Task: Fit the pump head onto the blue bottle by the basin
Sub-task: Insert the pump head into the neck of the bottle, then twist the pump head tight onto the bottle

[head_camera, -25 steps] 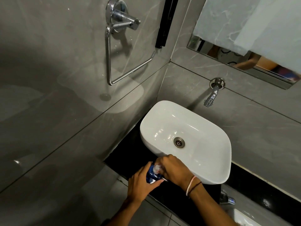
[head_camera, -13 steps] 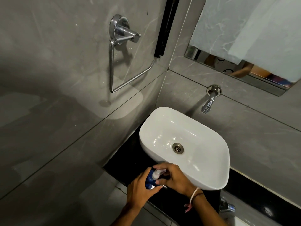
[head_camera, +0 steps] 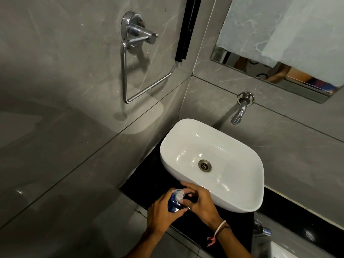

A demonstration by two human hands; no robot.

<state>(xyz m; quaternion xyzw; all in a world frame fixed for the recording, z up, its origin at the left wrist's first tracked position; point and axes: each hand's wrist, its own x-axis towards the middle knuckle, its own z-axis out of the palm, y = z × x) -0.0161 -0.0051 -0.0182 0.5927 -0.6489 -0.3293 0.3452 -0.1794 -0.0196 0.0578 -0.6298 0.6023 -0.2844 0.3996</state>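
A blue bottle [head_camera: 172, 203] stands on the black counter [head_camera: 143, 181] just in front of the white basin [head_camera: 230, 146]. My left hand [head_camera: 162, 213] wraps around the bottle's body from the left. A clear pump head [head_camera: 178, 194] sits on top of the bottle's neck. My right hand [head_camera: 200, 202] is curled over the pump head, with fingers and thumb pinching it. Most of the bottle is hidden by both hands.
A chrome tap [head_camera: 240, 110] juts from the grey tiled wall above the basin. On the left wall hangs a chrome towel ring [head_camera: 130, 71]. A mirror [head_camera: 279, 71] is at the upper right. Another chrome fitting [head_camera: 261, 229] sits below the counter's right part.
My right hand's fingers have shifted around the pump head, which now shows more between the hands. The camera has tilted, so the basin and hands sit lower in the frame.
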